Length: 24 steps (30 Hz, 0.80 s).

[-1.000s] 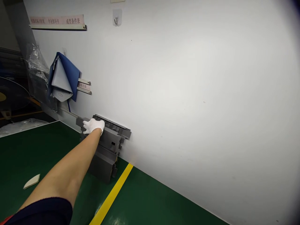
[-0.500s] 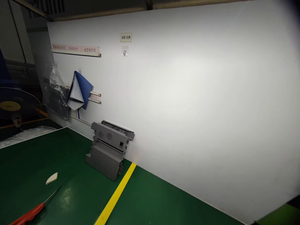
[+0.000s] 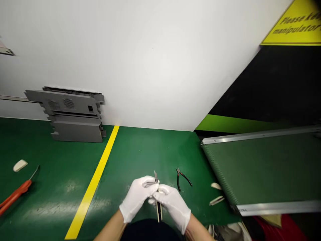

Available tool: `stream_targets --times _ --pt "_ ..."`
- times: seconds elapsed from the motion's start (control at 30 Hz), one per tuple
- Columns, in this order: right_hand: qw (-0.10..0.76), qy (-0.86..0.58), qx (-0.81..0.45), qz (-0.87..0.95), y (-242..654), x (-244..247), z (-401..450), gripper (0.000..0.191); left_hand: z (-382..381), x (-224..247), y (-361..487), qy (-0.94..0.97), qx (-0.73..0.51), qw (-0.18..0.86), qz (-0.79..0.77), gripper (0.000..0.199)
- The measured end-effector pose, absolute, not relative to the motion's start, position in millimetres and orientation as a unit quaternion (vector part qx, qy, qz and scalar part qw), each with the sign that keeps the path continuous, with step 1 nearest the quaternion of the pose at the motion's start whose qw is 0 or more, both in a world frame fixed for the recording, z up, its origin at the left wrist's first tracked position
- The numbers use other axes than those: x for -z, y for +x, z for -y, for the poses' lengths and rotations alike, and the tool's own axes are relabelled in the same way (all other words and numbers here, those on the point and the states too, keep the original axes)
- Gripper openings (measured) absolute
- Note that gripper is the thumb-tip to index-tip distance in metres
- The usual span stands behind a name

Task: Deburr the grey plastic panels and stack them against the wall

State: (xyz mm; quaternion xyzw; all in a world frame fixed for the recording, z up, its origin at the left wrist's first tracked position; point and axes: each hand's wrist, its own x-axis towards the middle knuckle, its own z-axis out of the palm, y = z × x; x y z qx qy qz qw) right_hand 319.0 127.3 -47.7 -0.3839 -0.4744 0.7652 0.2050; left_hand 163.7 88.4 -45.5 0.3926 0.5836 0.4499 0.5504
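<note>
Presently, a narrow craft knife (image 3: 158, 212) is pinched upright near the body between the closed, white-gloved left hand (image 3: 137, 198) and right hand (image 3: 173, 208) (its metal tip points far). Black-handled pliers (image 3: 182, 179) are left untouched just beyond, on the green surface (image 3: 140, 150); a grey moulded plastic part (image 3: 72, 130) is propped far left.

Right there, top right, a yellow sign (image 3: 292, 25) in bold black letters! "Please ke…" on the top line, "manipulator" below, and both lines run off the edge of the view.
</note>
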Motion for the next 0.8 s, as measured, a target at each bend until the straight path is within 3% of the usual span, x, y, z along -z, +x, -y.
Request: stream_targets --times 0.23,0.53,0.6,0.67,0.8 --pt "0.194 -0.442 -0.772 0.413 356.2 68.5 -88.4 0.069 -76.9 34.0 166.6 0.441 -0.431 0.487 -0.618 0.020" --pt "0.229 -0.502 -0.755 0.355 403.2 87.8 -72.9 0.067 -55.7 41.0 125.8 0.338 -0.395 0.422 -0.743 0.031" --pt "0.252 -0.519 -0.749 0.327 416.6 92.8 -75.2 0.063 -40.4 25.1 117.3 0.379 -0.375 0.440 -0.723 0.038" --pt "0.265 -0.537 -0.746 0.292 428.8 98.0 -77.8 0.058 -25.8 0.8 111.9 0.450 -0.343 0.495 -0.660 0.026" --pt "0.267 -0.559 -0.742 0.256 438.5 104.4 -80.0 0.053 -9.3 -42.7 116.8 0.577 -0.303 0.629 -0.424 0.025"
